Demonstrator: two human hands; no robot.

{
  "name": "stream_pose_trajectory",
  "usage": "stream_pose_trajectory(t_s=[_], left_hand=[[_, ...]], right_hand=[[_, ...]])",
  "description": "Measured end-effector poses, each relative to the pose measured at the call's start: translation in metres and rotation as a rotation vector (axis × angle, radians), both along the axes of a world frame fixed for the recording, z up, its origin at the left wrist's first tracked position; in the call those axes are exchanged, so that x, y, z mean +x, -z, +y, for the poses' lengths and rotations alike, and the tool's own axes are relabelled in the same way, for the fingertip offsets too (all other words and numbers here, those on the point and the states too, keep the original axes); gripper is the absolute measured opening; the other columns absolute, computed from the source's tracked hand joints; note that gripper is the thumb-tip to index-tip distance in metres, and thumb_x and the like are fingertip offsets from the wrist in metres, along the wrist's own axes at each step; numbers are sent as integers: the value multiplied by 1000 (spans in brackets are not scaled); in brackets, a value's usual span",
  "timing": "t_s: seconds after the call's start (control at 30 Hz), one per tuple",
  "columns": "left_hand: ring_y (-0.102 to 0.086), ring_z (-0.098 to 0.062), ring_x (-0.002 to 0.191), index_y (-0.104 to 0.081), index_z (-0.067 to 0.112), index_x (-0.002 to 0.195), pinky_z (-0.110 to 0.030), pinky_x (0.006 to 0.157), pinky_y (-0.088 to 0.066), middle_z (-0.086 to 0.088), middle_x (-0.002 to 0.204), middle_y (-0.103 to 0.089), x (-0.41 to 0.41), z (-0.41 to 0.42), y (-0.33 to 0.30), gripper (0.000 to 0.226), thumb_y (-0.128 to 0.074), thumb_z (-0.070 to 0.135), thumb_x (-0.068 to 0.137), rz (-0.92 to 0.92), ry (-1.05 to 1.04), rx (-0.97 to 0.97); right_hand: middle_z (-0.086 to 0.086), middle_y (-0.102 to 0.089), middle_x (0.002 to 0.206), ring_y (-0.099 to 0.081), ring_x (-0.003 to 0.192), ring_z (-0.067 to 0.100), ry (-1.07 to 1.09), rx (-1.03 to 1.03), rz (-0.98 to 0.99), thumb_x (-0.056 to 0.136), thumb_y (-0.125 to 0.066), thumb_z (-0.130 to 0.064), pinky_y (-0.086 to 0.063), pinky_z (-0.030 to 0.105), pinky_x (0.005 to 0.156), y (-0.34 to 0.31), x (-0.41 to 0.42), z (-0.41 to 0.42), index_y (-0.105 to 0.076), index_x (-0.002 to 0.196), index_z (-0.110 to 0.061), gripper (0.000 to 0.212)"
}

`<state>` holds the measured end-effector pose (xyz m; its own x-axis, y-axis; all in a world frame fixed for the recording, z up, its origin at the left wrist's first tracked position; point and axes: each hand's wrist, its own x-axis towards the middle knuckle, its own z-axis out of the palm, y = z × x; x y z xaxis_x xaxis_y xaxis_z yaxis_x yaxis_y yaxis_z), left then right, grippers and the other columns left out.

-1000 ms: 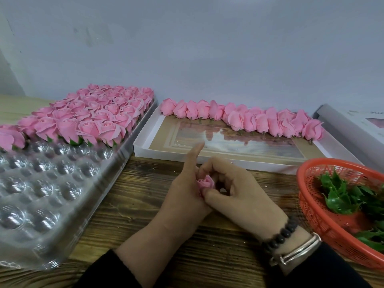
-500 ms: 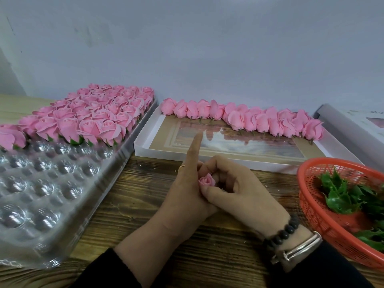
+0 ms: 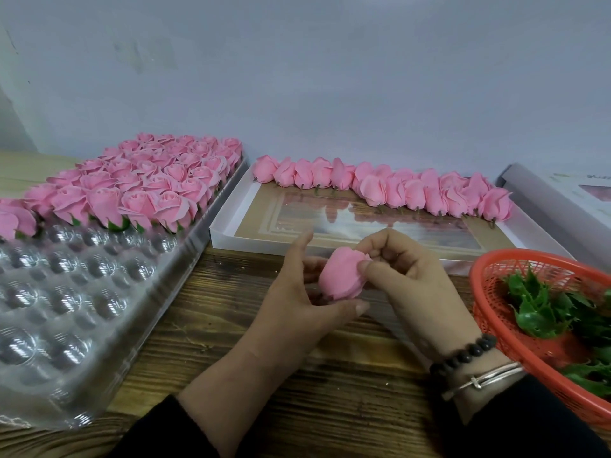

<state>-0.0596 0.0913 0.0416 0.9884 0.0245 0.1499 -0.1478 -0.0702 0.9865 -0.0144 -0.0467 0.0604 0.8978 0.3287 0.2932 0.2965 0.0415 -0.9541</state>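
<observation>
Rose head: your left hand and right hand fingers pinch it; squeeze lightly, orange basket at three o'clock.

Fairly bright, soft even light, no hard sun. Wall reads flat grey-blue, a bit dull. Light seems to come from above: sharp white glints on the domes of the clear plastic tray. Glossy box insert mirrors the row of roses. Faint soft shadow on the table under my left hand and right hand. Wide-angle bend: tray and orange basket stretch at the edges. Whole frame slightly soft, wood grain smeared. Pink rose I hold looks washed out, little petal texture. Black sleeves lose all detail.
</observation>
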Motion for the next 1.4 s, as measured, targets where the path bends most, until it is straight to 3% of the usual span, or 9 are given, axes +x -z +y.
stream_pose_trajectory(t_s=[0.2, 0.33, 0.47, 0.53, 0.67, 1.0, 1.1, 1.2, 1.4], left_hand=[[-59, 1, 79, -53, 23, 96, -7, 57, -44, 5, 90, -62, -4, -2, -3, 38, -76, 10, 69, 27, -23, 168], [-63, -3, 82, -60, 17, 94, -13, 63, -50, 2, 87, -67, -4, -2, -7, 24, -69, 5, 76, 8, -2, 174], [-65, -19, 73, -64, 8, 79, -19, 63, -50, -7, 76, -69, -6, 0, -9, 5, -62, 5, 82, 56, -22, -16], [-59, -31, 77, -61, -4, 85, -32, 67, -48, -25, 86, -64, -3, 1, -6, 24, -68, 17, 76, 92, -105, -248], [-65, -17, 73, -68, 7, 79, -23, 61, -54, -10, 77, -68, 2, -1, -8, 19, -67, 21, 66, 83, -125, -676], [-67, -22, 86, -67, 4, 86, -30, 72, -57, -16, 93, -67, -1, -5, -12, 34, -71, 27, 61, 216, -22, -857], [-59, -26, 101, -67, 4, 71, -35, 89, -47, -14, 100, -67, -2, 1, -13, 30, -66, 33, 64, 271, 66, -795], [-54, -26, 94, -67, 15, 53, -38, 75, -40, -5, 90, -71, -4, 4, -14, 25, -64, 36, 66, 246, 100, -687], [-65, -25, 66, -68, -4, 74, -32, 63, -56, -23, 74, -68, -1, 15, -8, 30, -68, 26, 71, -41, -194, -198]], right_hand=[[14, -55, 65, -48, 62, 19, -159, -187, -76, 74, -61, -2, -42, 30, 57, -8, -12, 6, -62, 75, -15, 13], [-14, -56, 73, -52, 68, 0, -156, -380, -223, 69, -61, -10, -44, 16, 64, -12, -19, 14, -61, 76, -23, 15], [-13, -58, 88, -55, 80, 3, -80, -306, -306, 77, -59, -15, -48, 20, 71, -11, -25, 18, -59, 92, -32, 23], [-8, -59, 90, -58, 82, 6, 10, -103, -221, 75, -52, -12, -50, 22, 74, -6, -23, 20, -55, 95, -32, 29], [1, -61, 87, -57, 76, 3, 22, -54, -18, 66, -58, -1, -46, 14, 71, 3, -18, 28, -51, 90, -22, 33], [0, -65, 74, -57, 65, 8, -84, -201, 36, 73, -68, 0, -45, 19, 61, 3, -25, 32, -61, 93, -11, 24], [4, -61, 69, -53, 60, 9, -201, -125, 235, 79, -68, -7, -44, 22, 62, 2, -23, 26, -65, 88, -2, 11], [8, -62, 68, -55, 61, 11, -300, -101, 337, 84, -63, -11, -46, 24, 66, 0, -22, 22, -68, 81, -11, 7], [-6, -57, 65, -51, 63, 2, -36, -260, -26, 80, -66, -11, -43, 14, 60, 0, -20, 22, -62, 79, -17, 7]])
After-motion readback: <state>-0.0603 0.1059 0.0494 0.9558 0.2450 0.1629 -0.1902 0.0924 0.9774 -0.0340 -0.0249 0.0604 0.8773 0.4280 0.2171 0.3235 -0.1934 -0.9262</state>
